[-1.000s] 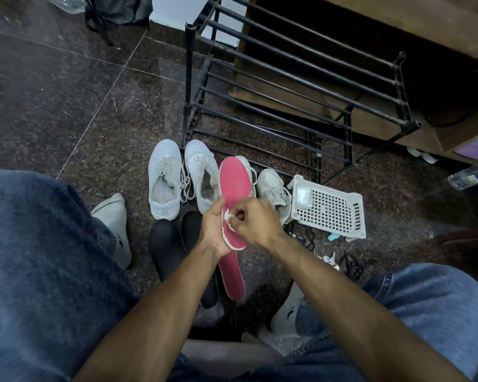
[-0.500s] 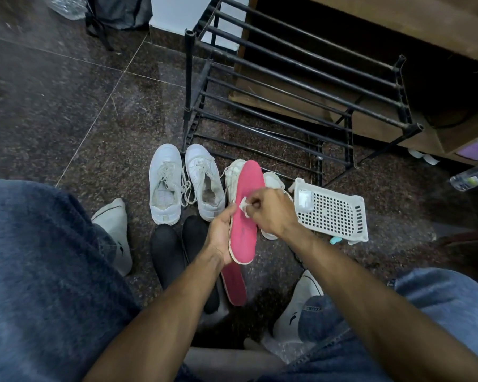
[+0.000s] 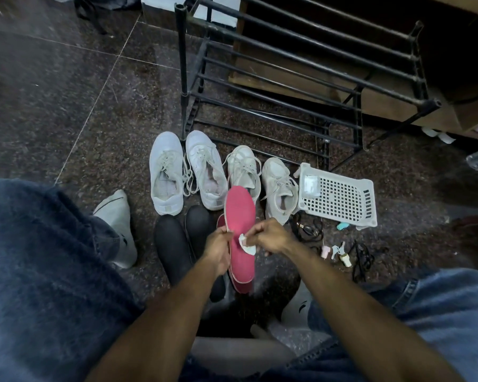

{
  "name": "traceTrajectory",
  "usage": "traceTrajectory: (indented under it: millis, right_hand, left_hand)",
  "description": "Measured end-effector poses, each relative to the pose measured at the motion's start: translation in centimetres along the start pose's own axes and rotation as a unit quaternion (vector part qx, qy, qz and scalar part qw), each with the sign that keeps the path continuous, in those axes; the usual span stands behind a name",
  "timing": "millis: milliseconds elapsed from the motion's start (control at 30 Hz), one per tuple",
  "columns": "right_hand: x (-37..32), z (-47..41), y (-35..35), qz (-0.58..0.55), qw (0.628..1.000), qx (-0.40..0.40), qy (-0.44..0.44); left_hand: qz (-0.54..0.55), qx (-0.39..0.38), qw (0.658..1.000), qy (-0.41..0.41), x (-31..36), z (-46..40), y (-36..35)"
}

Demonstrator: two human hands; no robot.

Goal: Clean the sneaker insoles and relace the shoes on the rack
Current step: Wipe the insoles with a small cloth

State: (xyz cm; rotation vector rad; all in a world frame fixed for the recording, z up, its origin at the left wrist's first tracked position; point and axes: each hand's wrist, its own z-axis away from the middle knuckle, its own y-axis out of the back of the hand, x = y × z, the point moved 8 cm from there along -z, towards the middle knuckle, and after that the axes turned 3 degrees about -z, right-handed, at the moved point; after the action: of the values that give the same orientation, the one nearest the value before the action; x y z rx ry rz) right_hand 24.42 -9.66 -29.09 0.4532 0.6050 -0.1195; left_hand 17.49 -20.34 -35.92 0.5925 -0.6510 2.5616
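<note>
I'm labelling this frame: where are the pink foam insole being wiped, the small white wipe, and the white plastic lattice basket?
pink foam insole (image 3: 239, 213), head view, upper forefoot.
small white wipe (image 3: 246, 245), head view, middle.
white plastic lattice basket (image 3: 340, 198), head view, perforated wall.

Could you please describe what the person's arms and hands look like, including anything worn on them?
Both forearms are bare, with no sleeves reaching into view. The left hand and right hand are ungloved, and no watch, bracelet or ring shows on either. The only clothing in view is blue denim on the legs and light grey socks.
</note>
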Motion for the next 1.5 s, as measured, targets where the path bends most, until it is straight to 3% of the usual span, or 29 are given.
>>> traceTrajectory:
  millis: [233,367,433,533,633,733,933,1100,1300,1400,1500]
  right_hand:
    - [5.9,-3.3,-0.5,-0.010,0.996,0.018,-0.089]
    - [8.8,-4.8,1.3,0.088,0.991,0.022,-0.103]
    - [10.5,-5.5,2.2,0.106,0.986,0.022,-0.126]
    - [11.6,-6.8,2.8,0.148,0.980,0.029,-0.133]
    - [11.9,-8.1,1.9,0.183,0.975,0.011,-0.126]
    - [12.6,-9.1,1.2,0.152,0.978,0.012,-0.143]
    - [13.8,-10.8,-0.8,0.160,0.980,-0.021,-0.118]
    - [13.8,-10.2,-0.5,0.115,0.987,0.030,-0.104]
    - [10.9,-8.5,3.6,0.050,0.995,0.064,-0.054]
    - [10.3,-7.7,7.8,0.005,0.992,0.119,-0.039]
    - [10.1,-7.4,13.3,-0.060,0.977,0.203,-0.041]
  left_hand:
    - [-0.147,-0.012,0.987,0.058,-2.8,-1.0,0.5]
    - [-0.319,0.030,0.947,0.003,-3.8,-3.5,1.7]
    - [-0.479,0.017,0.877,-0.039,-4.0,-4.8,2.4]
    - [-0.683,-0.045,0.722,-0.104,-4.1,-5.0,2.2]
    - [-0.799,-0.089,0.579,-0.136,-4.4,-4.8,2.1]
    - [-0.840,-0.117,0.516,-0.124,-5.2,-4.7,2.5]
    - [-0.844,-0.120,0.511,-0.110,-6.0,-4.7,2.2]
    - [-0.843,-0.117,0.513,-0.112,-6.0,-4.3,1.8]
    - [-0.806,-0.078,0.568,-0.145,-3.0,-4.3,0.2]
    - [-0.779,-0.064,0.593,-0.194,-0.3,-4.4,-2.0]
    - [-0.780,-0.059,0.567,-0.259,3.2,-5.0,-5.0]
